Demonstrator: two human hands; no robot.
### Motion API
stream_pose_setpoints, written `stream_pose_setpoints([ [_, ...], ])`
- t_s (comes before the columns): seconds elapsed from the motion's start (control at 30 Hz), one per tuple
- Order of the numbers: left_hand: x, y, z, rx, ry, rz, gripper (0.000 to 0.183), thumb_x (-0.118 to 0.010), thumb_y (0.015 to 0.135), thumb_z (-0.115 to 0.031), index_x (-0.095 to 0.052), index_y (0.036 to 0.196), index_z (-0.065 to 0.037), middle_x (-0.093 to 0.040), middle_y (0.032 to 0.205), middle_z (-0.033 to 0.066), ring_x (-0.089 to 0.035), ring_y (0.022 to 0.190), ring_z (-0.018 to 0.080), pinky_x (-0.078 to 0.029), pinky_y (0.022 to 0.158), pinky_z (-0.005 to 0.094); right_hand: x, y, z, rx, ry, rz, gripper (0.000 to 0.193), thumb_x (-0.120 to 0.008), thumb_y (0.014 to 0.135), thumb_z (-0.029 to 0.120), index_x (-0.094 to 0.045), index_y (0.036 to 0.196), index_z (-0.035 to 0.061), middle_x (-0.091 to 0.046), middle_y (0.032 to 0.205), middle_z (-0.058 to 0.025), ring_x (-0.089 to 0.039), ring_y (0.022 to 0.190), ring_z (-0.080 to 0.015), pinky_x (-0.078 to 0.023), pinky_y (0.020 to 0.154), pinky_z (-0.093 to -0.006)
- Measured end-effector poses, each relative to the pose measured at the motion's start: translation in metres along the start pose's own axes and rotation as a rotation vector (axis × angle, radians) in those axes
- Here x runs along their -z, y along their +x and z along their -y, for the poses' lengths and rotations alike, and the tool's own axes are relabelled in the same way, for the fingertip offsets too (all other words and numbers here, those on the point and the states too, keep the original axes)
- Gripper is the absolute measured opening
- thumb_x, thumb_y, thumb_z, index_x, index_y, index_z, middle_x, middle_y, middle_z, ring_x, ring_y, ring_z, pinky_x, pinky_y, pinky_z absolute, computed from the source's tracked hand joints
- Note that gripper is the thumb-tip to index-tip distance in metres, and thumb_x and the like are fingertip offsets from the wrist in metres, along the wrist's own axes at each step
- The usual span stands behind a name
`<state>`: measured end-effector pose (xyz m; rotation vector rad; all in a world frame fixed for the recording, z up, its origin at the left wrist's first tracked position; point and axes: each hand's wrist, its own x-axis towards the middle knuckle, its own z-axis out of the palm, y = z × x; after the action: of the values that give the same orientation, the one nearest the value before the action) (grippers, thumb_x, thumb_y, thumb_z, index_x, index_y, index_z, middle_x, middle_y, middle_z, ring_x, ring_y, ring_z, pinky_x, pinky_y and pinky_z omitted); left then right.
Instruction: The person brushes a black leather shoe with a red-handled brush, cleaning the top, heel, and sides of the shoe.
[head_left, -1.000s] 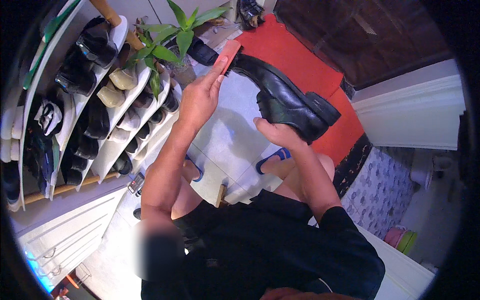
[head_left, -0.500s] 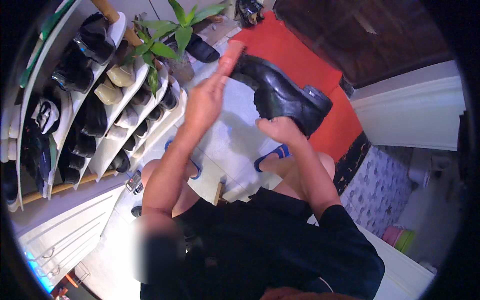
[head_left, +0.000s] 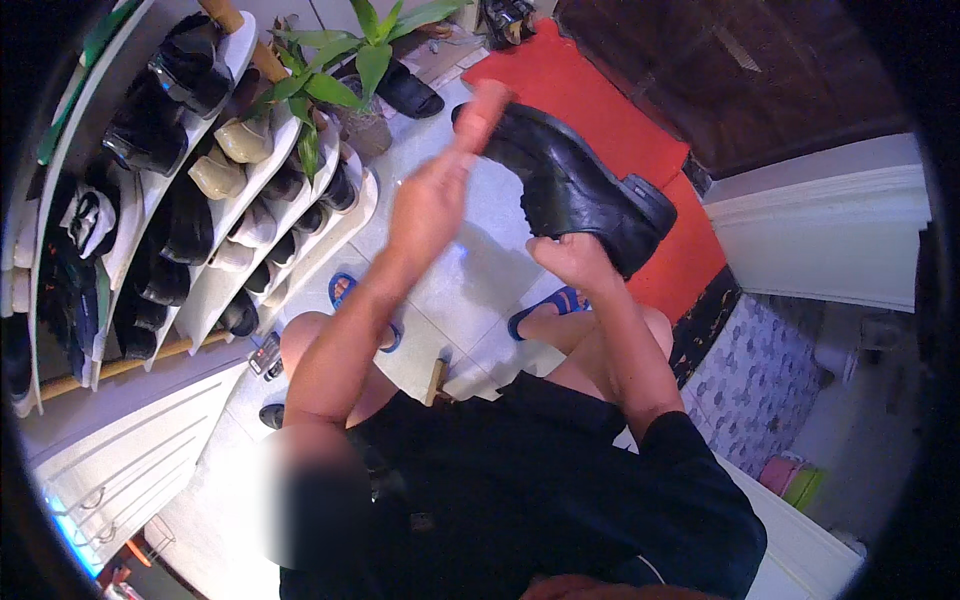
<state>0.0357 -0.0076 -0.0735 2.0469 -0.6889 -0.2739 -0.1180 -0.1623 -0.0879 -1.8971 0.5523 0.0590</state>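
Note:
In front of me a black leather shoe (head_left: 575, 185) is held up in the air, its toe pointing to the upper left and its heel to the right. My right hand (head_left: 572, 262) grips it at the ankle opening, fingers partly hidden by the leather. My left hand (head_left: 436, 205) is closed around an orange-red brush (head_left: 484, 115), blurred by motion. The brush lies against the toe end of the shoe; its dark bristles barely show.
A white rack (head_left: 345, 215) full of shoes stands on the left. Beside it are a potted plant (head_left: 365, 130) and a black slide sandal (head_left: 410, 90). A red mat (head_left: 630, 110) lies beyond the shoe. Between my feet, in blue sandals (head_left: 565, 300), is a small wooden piece (head_left: 437, 382).
My left hand and the brush have moved right, across the toe of the shoe. The shoe and my right hand have shifted slightly to the right.

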Motion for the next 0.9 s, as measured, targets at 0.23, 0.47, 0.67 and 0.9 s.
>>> stream_pose_setpoints([
  [0.23, -0.019, -0.007, 0.019, -0.446, 0.183, -0.143, 0.045, -0.058, 0.095, -0.014, -0.055, 0.138, -0.026, -0.066, 0.085, 0.0227, -0.066, 0.075, 0.0396, -0.054, 0.068, 0.0464, 0.007, 0.003, -0.003, 0.127, 0.428, 0.021, 0.054, -0.062, 0.068, 0.006, -0.054, 0.121, 0.0029, -0.054, 0.103, 0.0004, -0.052, 0.091, -0.0139, -0.045, 0.077, -0.0273],
  [0.47, 0.000, 0.009, 0.021, -0.234, 0.109, -0.251, 0.043, -0.057, 0.097, -0.021, -0.053, 0.140, -0.028, -0.065, 0.081, 0.0208, -0.065, 0.072, 0.0392, -0.052, 0.065, 0.0478, 0.012, 0.005, 0.008, 0.062, 0.577, -0.053, 0.055, -0.060, 0.065, 0.000, -0.055, 0.120, 0.0014, -0.054, 0.100, 0.0006, -0.052, 0.091, -0.0132, -0.044, 0.079, -0.0256],
  [0.67, -0.017, -0.013, -0.004, -0.323, 0.167, -0.070, 0.041, -0.060, 0.095, -0.017, -0.056, 0.136, -0.022, -0.066, 0.093, 0.0216, -0.065, 0.080, 0.0386, -0.053, 0.071, 0.0448, -0.008, 0.010, 0.000, 0.290, 0.444, -0.043, 0.076, -0.057, 0.057, -0.004, -0.050, 0.133, 0.0009, -0.057, 0.114, -0.0016, -0.054, 0.103, -0.0144, -0.042, 0.087, -0.0249],
  [0.9, -0.004, 0.004, 0.023, -0.273, 0.160, -0.184, 0.045, -0.060, 0.094, -0.018, -0.054, 0.138, -0.026, -0.063, 0.078, 0.0205, -0.064, 0.070, 0.0400, -0.052, 0.064, 0.0501, 0.004, 0.006, -0.002, 0.134, 0.439, -0.016, 0.044, -0.060, 0.068, 0.005, -0.058, 0.112, 0.0015, -0.054, 0.092, 0.0017, -0.052, 0.083, -0.0117, -0.044, 0.071, -0.0270],
])
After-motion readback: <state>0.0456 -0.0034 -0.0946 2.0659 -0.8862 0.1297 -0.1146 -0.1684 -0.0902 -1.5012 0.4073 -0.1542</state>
